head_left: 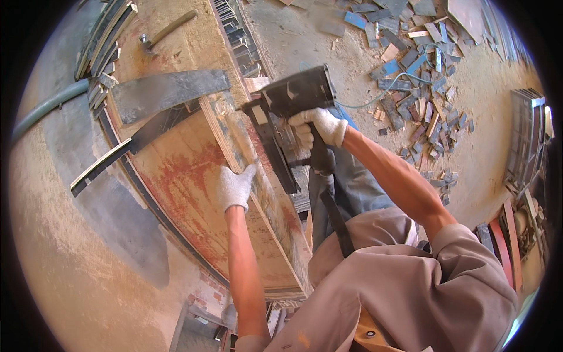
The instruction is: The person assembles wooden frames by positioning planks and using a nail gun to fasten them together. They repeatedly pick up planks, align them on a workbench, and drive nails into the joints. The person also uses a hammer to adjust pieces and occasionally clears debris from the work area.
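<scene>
Nail gun (293, 111) gripped by right hand (319, 126), left hand (236, 186) flat on plywood board (182, 170), sawdust floor (70, 264).

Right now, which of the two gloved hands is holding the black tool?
The right hand grips the black nail gun by its handle; the left hand only presses flat on the wooden strip.

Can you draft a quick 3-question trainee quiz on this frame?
1. True or false: both hands wear white gloves.
2. Which hand grips the black nail gun? A) left B) right
3. Fill in: the left hand presses on a wooden ____.

Key: 1 true. 2 B, the right hand holds its handle. 3 strip: the wooden strip along the edge of the plywood panel.
</scene>
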Demonstrator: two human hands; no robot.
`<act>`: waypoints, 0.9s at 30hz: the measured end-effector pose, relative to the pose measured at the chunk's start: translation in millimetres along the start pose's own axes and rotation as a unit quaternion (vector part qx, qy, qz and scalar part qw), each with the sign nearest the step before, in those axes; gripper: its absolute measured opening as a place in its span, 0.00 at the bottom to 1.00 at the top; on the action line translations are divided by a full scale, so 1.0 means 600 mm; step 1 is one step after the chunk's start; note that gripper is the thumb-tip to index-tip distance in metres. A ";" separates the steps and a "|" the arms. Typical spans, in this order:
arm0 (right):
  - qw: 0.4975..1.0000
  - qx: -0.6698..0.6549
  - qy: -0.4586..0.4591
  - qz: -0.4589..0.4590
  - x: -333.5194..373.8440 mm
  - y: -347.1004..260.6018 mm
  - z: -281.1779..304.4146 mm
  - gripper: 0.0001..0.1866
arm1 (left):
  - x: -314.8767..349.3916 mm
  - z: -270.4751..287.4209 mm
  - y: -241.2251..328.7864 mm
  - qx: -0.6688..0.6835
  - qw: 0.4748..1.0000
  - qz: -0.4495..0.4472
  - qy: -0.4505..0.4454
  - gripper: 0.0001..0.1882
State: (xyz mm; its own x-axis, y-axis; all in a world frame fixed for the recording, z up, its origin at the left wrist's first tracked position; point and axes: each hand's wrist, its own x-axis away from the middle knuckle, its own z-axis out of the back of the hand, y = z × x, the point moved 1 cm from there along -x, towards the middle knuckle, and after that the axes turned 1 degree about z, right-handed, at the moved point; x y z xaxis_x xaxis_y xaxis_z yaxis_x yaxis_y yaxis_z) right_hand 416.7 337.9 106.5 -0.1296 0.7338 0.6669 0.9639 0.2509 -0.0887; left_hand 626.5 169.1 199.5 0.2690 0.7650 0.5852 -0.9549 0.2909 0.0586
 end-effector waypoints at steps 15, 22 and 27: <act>0.995 -0.076 -0.057 -0.029 -0.049 0.024 0.035 0.08 | -0.044 -0.033 -0.021 0.186 0.973 0.097 -0.096 0.29; 0.995 -0.044 -0.068 -0.057 -0.033 0.045 0.039 0.09 | -0.048 -0.070 -0.049 0.241 0.968 0.057 -0.030 0.19; 0.994 0.011 -0.060 -0.092 -0.027 0.044 0.014 0.09 | -0.059 -0.073 -0.077 0.126 0.988 0.064 -0.058 0.19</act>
State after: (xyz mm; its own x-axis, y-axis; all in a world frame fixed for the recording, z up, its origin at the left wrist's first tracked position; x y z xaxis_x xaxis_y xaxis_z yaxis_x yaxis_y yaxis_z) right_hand 442.1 338.2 87.1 -0.3315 0.7434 0.5809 0.9162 0.4005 0.0102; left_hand 666.5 153.8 140.5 0.1418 0.7114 0.6884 -0.9851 0.0332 0.1686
